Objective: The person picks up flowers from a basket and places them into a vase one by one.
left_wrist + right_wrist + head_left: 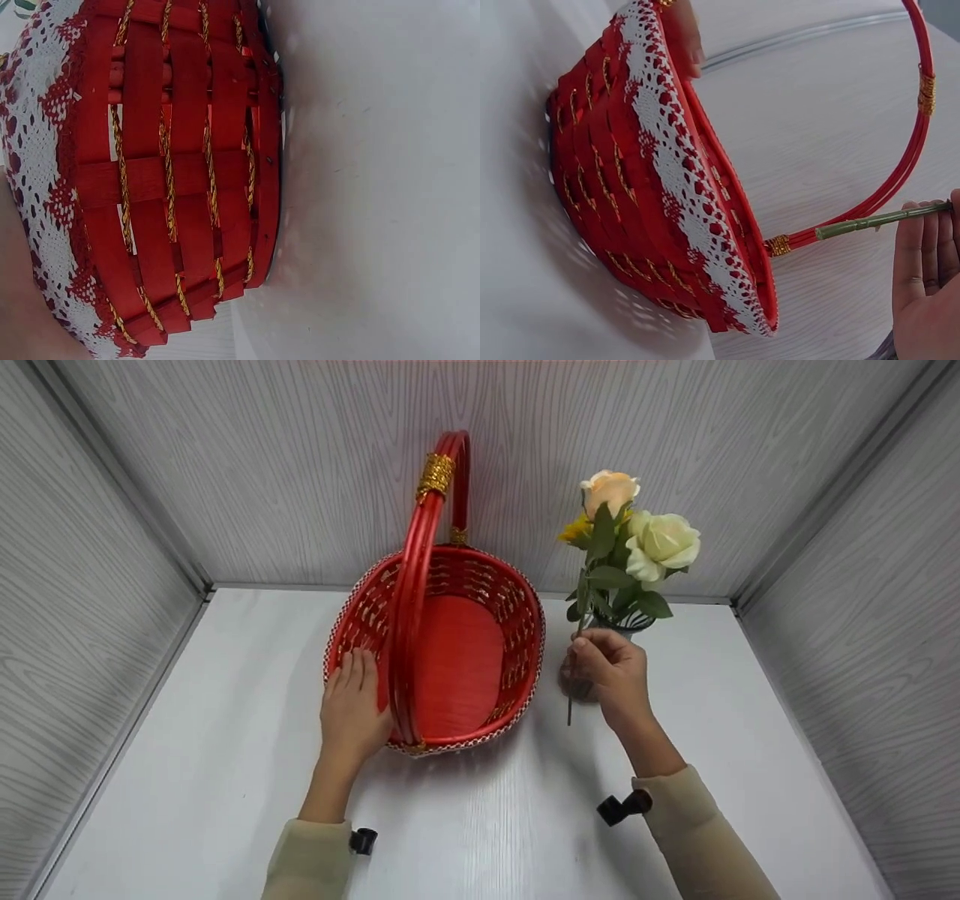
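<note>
A red woven basket [459, 667] with a tall arched handle stands on the white table. My left hand [352, 705] rests on its near left rim, the fingers lying straight against the inner wall. In the left wrist view, the basket's slatted side [172, 165] and lace trim fill much of the picture. My right hand [619, 671] pinches a thin green stem between thumb and fingers, in front of a dark glass vase [637, 622]. That stem [877, 221] leads up toward a peach rose [611, 491]; its lower end hangs free to the right of the basket.
Behind the held stem are a cream rose [664, 544] and a yellow flower [576, 532], with the vase partly hidden by my right hand. Pale wood-grain panels [315, 472] enclose the white table [465, 840] at the back and both sides.
</note>
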The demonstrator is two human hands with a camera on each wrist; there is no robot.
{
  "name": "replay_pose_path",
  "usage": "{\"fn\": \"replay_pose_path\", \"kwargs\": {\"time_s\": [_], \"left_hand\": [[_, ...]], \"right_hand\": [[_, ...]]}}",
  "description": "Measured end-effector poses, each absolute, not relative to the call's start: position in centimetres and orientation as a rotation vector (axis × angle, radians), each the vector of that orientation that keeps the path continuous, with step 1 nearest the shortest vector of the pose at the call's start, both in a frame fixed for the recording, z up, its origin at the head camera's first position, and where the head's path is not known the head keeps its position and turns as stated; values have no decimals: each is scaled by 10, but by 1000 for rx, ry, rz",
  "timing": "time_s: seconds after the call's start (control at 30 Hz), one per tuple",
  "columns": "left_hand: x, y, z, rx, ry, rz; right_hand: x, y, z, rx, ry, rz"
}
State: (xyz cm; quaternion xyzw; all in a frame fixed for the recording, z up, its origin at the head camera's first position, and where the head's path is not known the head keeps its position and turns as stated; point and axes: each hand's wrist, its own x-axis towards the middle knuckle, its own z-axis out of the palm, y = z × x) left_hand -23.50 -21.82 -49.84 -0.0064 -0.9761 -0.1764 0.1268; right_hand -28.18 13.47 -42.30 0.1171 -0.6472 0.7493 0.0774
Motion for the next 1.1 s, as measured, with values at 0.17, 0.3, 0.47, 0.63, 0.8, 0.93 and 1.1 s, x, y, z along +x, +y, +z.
{"fn": "replay_pose_path", "kwargs": {"time_s": [0.17,0.3,0.47,0.63,0.8,0.93,1.1], "left_hand": [[-235,-218,-498,-25,-2829,-521],[-235,-218,-498,-25,-2816,-529],[-235,-218,-497,-28,-2820,-535],[-234,-218,-496,-23,-2840,-549],[-235,-217,-495,-17,-2835,-537],[-236,-217,-497,-10,-2852,-516],[-235,-218,-497,-9,-2860,-525]], "right_hand": [[-280,140,-419,351,-1966,2208],[-278,144,-416,351,-1983,2199],[-276,151,-412,356,-1977,2183],[-278,157,-408,361,-1952,2173],[-286,162,-402,285,-1885,2149],[-296,166,-394,251,-1793,2129],[-311,170,-379,302,-1689,2069]]}}
